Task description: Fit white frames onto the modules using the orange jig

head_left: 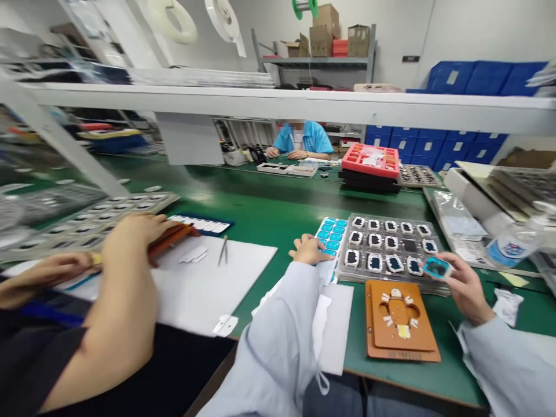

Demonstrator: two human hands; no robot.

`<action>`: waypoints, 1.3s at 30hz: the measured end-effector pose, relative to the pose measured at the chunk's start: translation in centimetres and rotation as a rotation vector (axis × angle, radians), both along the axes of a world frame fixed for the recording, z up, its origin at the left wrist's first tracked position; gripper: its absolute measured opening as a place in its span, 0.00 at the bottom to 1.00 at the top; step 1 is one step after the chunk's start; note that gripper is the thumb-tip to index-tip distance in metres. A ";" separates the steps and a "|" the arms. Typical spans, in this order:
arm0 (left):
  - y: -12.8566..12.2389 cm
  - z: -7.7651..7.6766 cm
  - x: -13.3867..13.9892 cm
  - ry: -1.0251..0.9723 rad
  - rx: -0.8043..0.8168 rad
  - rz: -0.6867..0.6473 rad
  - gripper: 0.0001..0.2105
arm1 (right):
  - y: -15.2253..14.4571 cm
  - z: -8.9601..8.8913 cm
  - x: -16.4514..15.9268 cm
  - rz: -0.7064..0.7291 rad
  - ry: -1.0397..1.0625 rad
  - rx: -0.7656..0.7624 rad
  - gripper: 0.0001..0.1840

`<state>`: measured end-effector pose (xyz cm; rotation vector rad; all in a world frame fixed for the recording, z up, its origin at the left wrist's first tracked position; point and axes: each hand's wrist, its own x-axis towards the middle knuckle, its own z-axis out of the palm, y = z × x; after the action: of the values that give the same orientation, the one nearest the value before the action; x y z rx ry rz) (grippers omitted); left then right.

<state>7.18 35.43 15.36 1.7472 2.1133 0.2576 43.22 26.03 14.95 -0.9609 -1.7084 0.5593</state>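
Note:
My right hand (469, 289) grips a small white frame with a teal face (437, 268), shaped like a watch case, at the right of a clear tray (341, 271). Rows of similar white frames with dark centres sit in that tray. At the left edge of a sheet of teal stickers (333, 229), my left hand (307, 250) has its fingers bent against the sheet; the fingertips are partly hidden. An orange fixture (377, 340) with a shaped recess lies on the green bench, in front of the tray. White paper (339, 330) lies under my left forearm.
At left, a co-worker's arms (130, 272) reach over a white foam sheet (249, 260) with tweezers (223, 250). Another person in blue (324, 139) sits across the bench. A bottle (512, 246) stands at right. A white shelf beam (369, 107) crosses overhead.

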 end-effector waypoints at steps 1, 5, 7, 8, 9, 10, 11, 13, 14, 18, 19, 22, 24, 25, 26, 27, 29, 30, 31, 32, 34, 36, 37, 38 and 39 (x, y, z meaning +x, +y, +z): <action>0.1 0.0 0.0 -0.003 0.005 -0.003 0.20 | 1.0 0.8 0.3 -0.085 -0.194 0.041 0.22; 0.2 0.0 -0.2 -0.007 0.022 -0.017 0.19 | 5.3 3.7 0.6 -0.189 -0.465 0.015 0.20; 0.2 0.2 -0.3 -0.001 0.025 -0.020 0.19 | 6.8 4.0 0.2 -0.199 -0.577 -0.001 0.19; 0.1 0.3 -0.4 0.004 0.025 -0.022 0.19 | 7.3 3.9 -0.1 -0.197 -0.626 -0.007 0.19; 0.1 0.4 -0.4 0.010 0.026 -0.025 0.18 | 7.7 3.7 -0.2 -0.191 -0.669 -0.012 0.18; 0.0 0.5 -0.4 0.018 0.028 -0.027 0.18 | 7.9 3.4 -0.2 -0.183 -0.704 -0.016 0.18; -0.1 0.5 -0.4 0.027 0.031 -0.030 0.17 | 8.1 3.0 -0.1 -0.178 -0.732 -0.020 0.18; -0.4 0.7 -0.1 0.047 0.045 -0.035 0.15 | 8.5 2.3 0.7 -0.192 -0.763 -0.030 0.19; -0.6 0.8 0.2 0.060 0.057 -0.039 0.14 | 8.7 1.9 1.3 -0.221 -0.769 -0.039 0.21; -1.8 1.0 2.1 0.123 0.130 -0.101 0.05 | 9.5 0.3 3.3 -0.410 -0.781 -0.116 0.26; -2.1 1.0 2.6 0.138 0.150 -0.123 0.04 | 9.7 -0.1 3.5 -0.442 -0.788 -0.142 0.26; -2.6 1.0 3.6 0.169 0.213 -0.164 0.11 | 10.0 -1.1 3.6 -0.480 -0.815 -0.197 0.26; -2.8 0.9 3.7 0.171 0.273 -0.172 0.12 | 10.1 -1.3 3.4 -0.475 -0.834 -0.208 0.26; -2.9 0.9 3.6 0.166 0.314 -0.176 0.12 | 10.1 -1.3 3.3 -0.468 -0.843 -0.208 0.26; -2.9 0.9 3.6 0.158 0.360 -0.183 0.11 | 10.2 -1.3 3.2 -0.463 -0.850 -0.207 0.26; -3.1 0.9 3.6 0.147 0.413 -0.196 0.11 | 10.2 -1.2 3.2 -0.461 -0.854 -0.205 0.26; -3.5 1.0 4.0 0.115 0.527 -0.250 0.10 | 10.3 -1.1 3.1 -0.468 -0.855 -0.197 0.25; -3.8 0.9 4.4 0.094 0.582 -0.299 0.09 | 10.4 -1.1 3.1 -0.475 -0.850 -0.191 0.25; -4.2 0.9 4.8 0.072 0.629 -0.361 0.08 | 10.4 -1.1 3.1 -0.483 -0.841 -0.184 0.24; -4.6 0.8 5.3 0.054 0.661 -0.433 0.07 | 10.4 -1.2 3.1 -0.492 -0.828 -0.178 0.24; -5.5 0.4 6.5 -0.037 0.739 -0.662 0.05 | 10.4 -1.4 3.3 -0.510 -0.796 -0.168 0.23; -6.5 -0.1 7.5 -0.232 0.852 -0.962 0.05 | 10.5 -1.6 3.5 -0.525 -0.765 -0.163 0.22; -6.9 -0.3 7.9 -0.345 0.910 -1.100 0.06 | 10.5 -1.8 3.6 -0.528 -0.752 -0.162 0.21; -7.3 -0.5 8.3 -0.447 0.955 -1.211 0.08 | 10.6 -1.9 3.7 -0.527 -0.741 -0.161 0.21; -7.6 -0.7 8.5 -0.518 0.977 -1.280 0.10 | 10.6 -2.0 3.8 -0.521 -0.731 -0.159 0.20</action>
<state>15.72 27.85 14.69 2.6913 0.1882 1.2542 46.97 36.66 12.92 -1.8082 -1.9285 -0.0242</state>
